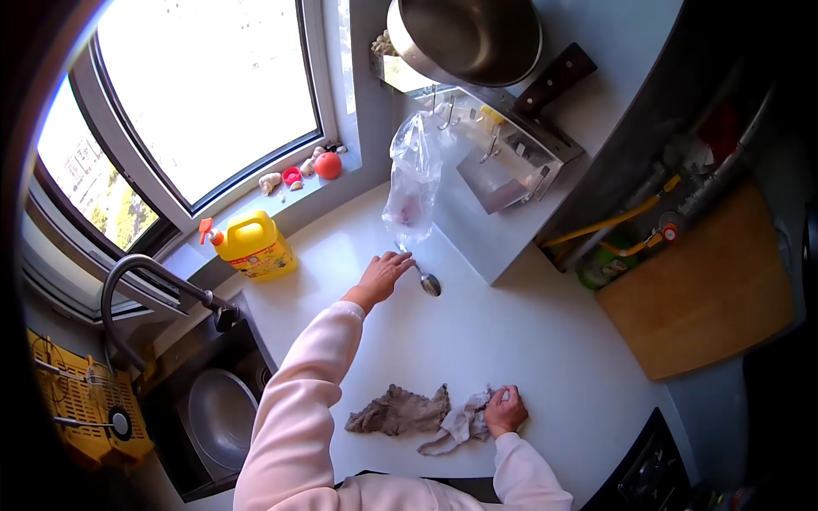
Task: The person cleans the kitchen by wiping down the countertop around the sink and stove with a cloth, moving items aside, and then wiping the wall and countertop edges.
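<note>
My left hand reaches forward over the white counter, its fingers closed at the handle of a metal spoon. The spoon's bowl rests on or just above the counter, and part of its handle is hidden by the fingers. Nearer to me, my right hand is closed around a crumpled light grey cloth. A darker brown-grey cloth lies bunched to the left of it. Just beyond my left hand hangs a clear plastic bag.
To the left is a sink with a metal bowl under a dark faucet. A yellow jug stands by the window sill, which holds a tomato and garlic. A pan and knife are above; a cutting board is right.
</note>
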Demonstrator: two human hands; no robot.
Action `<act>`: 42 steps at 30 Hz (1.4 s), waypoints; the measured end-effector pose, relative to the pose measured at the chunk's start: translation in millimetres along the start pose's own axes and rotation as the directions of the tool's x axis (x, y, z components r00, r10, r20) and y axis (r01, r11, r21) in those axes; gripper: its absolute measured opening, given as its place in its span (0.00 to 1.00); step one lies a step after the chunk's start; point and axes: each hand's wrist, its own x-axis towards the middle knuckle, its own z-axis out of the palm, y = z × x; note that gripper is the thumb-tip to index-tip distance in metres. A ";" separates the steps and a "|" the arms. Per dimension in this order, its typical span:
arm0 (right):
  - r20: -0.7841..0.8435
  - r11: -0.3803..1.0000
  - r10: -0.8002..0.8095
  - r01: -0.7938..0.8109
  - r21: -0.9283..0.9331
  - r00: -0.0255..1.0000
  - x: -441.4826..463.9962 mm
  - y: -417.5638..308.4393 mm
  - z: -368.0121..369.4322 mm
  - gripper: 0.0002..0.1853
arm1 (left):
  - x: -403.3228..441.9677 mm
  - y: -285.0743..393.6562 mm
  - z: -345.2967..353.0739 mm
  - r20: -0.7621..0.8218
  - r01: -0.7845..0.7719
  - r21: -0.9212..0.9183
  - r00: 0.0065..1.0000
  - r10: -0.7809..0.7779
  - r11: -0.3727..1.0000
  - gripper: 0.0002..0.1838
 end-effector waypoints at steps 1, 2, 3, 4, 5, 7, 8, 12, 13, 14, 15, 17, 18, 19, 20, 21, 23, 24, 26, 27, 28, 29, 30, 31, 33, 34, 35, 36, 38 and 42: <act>0.018 1.000 0.011 -0.010 -0.018 1.000 -0.4 1.2 1.2 0.06 | 2.5 1.5 8.9 0.009 -0.016 0.041 1.000 0.015 0.999 0.26; 0.029 0.999 0.023 -0.022 -0.032 0.999 1.0 0.8 3.2 0.06 | 3.6 3.4 15.7 0.027 -0.016 0.055 1.000 0.014 0.998 0.22; 0.018 0.999 0.016 -0.015 -0.043 1.000 0.7 -0.1 2.5 0.06 | 3.6 10.6 14.0 0.046 -0.016 0.069 0.999 0.013 0.998 0.19; 0.006 0.999 0.018 -0.018 -0.034 1.000 2.0 -1.7 2.1 0.06 | 3.6 12.1 15.2 0.061 -0.073 0.152 0.996 0.064 0.986 0.15; 0.000 0.999 0.021 -0.021 -0.026 1.000 2.6 -2.7 1.2 0.06 | 0.1 12.4 15.8 0.083 -0.126 0.232 0.991 0.110 0.965 0.10; -0.027 1.000 0.013 -0.014 -0.016 1.000 2.6 -5.2 -1.7 0.06 | -15.6 16.8 15.6 0.025 -0.213 0.330 0.976 0.217 0.919 0.06; -0.039 1.000 -0.001 0.000 -0.015 0.999 2.4 -5.6 -3.1 0.05 | -24.1 18.5 13.6 0.066 -0.244 0.367 0.969 0.237 0.897 0.06; -0.091 0.998 -0.057 0.053 -0.044 0.994 2.1 0.9 0.3 0.04 | -43.5 28.7 -11.9 0.047 -0.263 0.276 0.964 0.260 0.924 0.05; -0.084 0.998 -0.051 0.049 -0.027 0.995 2.6 0.1 -1.0 0.03 | -41.6 41.6 -40.3 -0.097 -0.306 0.197 0.939 0.330 0.931 0.05; -0.075 0.999 -0.045 0.044 -0.009 0.996 2.9 -1.3 -1.9 0.03 | -39.3 57.0 -73.6 -0.242 -0.360 0.123 0.893 0.380 0.925 0.06; -0.078 0.999 -0.041 0.042 0.001 0.996 1.4 -2.2 -2.5 0.03 | -32.8 78.5 -113.0 -0.372 -0.379 0.173 0.830 0.416 0.909 0.06; -0.045 0.999 -0.001 0.003 0.052 0.999 -0.3 -3.3 -2.9 0.04 | -15.5 108.1 -181.3 -0.553 -0.470 0.213 0.664 0.503 0.856 0.11; -0.053 0.998 0.000 0.003 0.062 0.999 1.1 -2.7 -3.5 0.04 | -4.8 120.8 -212.7 -0.598 -0.543 0.256 0.560 0.573 0.799 0.14; -0.057 0.997 -0.004 0.008 0.071 0.998 2.3 -1.5 -2.9 0.04 | 6.8 132.5 -237.4 -0.633 -0.584 0.324 0.451 0.630 0.744 0.14; -0.067 0.997 -0.010 0.016 0.080 0.998 6.4 -2.2 -1.5 0.04 | 19.1 141.2 -257.4 -0.648 -0.599 0.377 0.374 0.663 0.707 0.15; -0.082 0.996 -0.011 0.019 0.091 0.997 10.1 -2.9 1.0 0.04 | 30.2 149.3 -274.3 -0.638 -0.609 0.408 0.343 0.690 0.680 0.15; -0.055 0.999 -0.009 0.011 0.034 0.998 1.9 3.7 0.9 0.05 | 53.3 156.3 -281.7 -0.652 -0.602 0.414 0.327 0.684 0.683 0.11; -0.063 0.999 -0.003 0.006 0.038 0.998 2.0 4.6 1.0 0.05 | 64.2 160.5 -285.1 -0.658 -0.585 0.419 0.332 0.676 0.695 0.12; -0.079 0.998 -0.001 0.005 0.059 0.997 0.6 5.1 2.9 0.05 | 79.7 167.8 -288.6 -0.655 -0.549 0.399 0.390 0.647 0.734 0.13; -0.081 0.998 0.007 -0.002 0.062 0.997 0.1 4.7 2.4 0.05 | 88.0 170.8 -286.4 -0.662 -0.469 0.409 0.439 0.608 0.783 0.11; -0.082 0.998 0.001 0.005 0.069 0.997 0.2 5.0 1.4 0.05 | 95.1 171.6 -285.5 -0.675 -0.430 0.406 0.453 0.582 0.806 0.11; -0.083 0.997 -0.006 0.012 0.076 0.997 0.4 5.0 0.7 0.05 | 102.1 171.5 -284.6 -0.690 -0.391 0.401 0.466 0.554 0.828 0.11; -0.083 0.997 -0.001 0.008 0.076 0.997 0.5 5.1 0.4 0.05 | 109.5 170.4 -282.6 -0.688 -0.396 0.400 0.465 0.556 0.827 0.11; -0.084 0.997 -0.004 0.010 0.072 0.996 0.9 4.8 0.3 0.05 | 116.6 168.9 -280.5 -0.724 -0.328 0.396 0.463 0.511 0.858 0.11; -0.081 0.998 -0.007 0.012 0.067 0.997 1.1 3.8 0.7 0.04 | 121.3 168.0 -275.7 -0.758 -0.258 0.384 0.461 0.462 0.886 0.11; -0.112 0.997 -0.013 0.021 0.073 0.994 1.4 3.0 1.2 0.05 | 121.4 169.5 -274.0 -0.752 -0.192 0.348 0.527 0.396 0.917 0.12; -0.127 0.997 -0.016 0.026 0.075 0.992 1.5 3.8 1.5 0.05 | 120.8 170.8 -272.4 -0.743 -0.122 0.313 0.586 0.323 0.942 0.12; -0.142 0.997 -0.019 0.030 0.076 0.990 1.6 4.8 2.1 0.05 | 119.8 171.8 -272.6 -0.742 -0.122 0.313 0.587 0.322 0.942 0.12; -0.151 0.993 -0.023 0.041 0.115 0.988 1.8 6.1 3.7 0.05 | 116.8 172.8 -274.3 -0.735 -0.129 0.315 0.593 0.328 0.940 0.14; -0.093 0.998 -0.039 0.043 0.035 0.995 1.7 3.2 -0.5 0.05 | 109.8 174.3 -275.0 -0.702 -0.202 0.271 0.627 0.337 0.941 0.19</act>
